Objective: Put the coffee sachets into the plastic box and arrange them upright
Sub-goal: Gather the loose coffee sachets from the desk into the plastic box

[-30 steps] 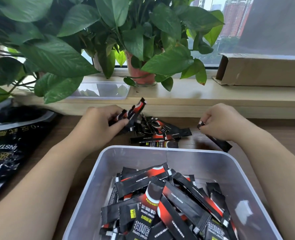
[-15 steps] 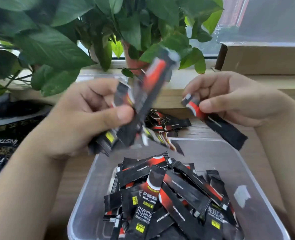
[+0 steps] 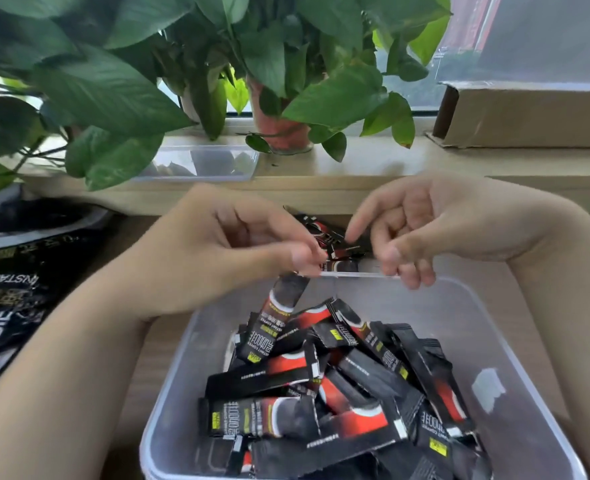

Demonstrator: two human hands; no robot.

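Black sachet (image 3: 281, 306) top touching left hand (image 3: 231, 247), grip unclear; right hand (image 3: 421, 230) fingers relaxed.

The plastic box (image 3: 494, 341) is translucent, smooth and faintly frosted. Inside it, the coffee sachets (image 3: 321, 393) are glossy black-and-red film. Beneath it, the counter (image 3: 158, 348) is matt, grained wood. To its left lies a shiny black bag (image 3: 6, 306). Beyond it stands a matt brown cardboard box (image 3: 529, 119).
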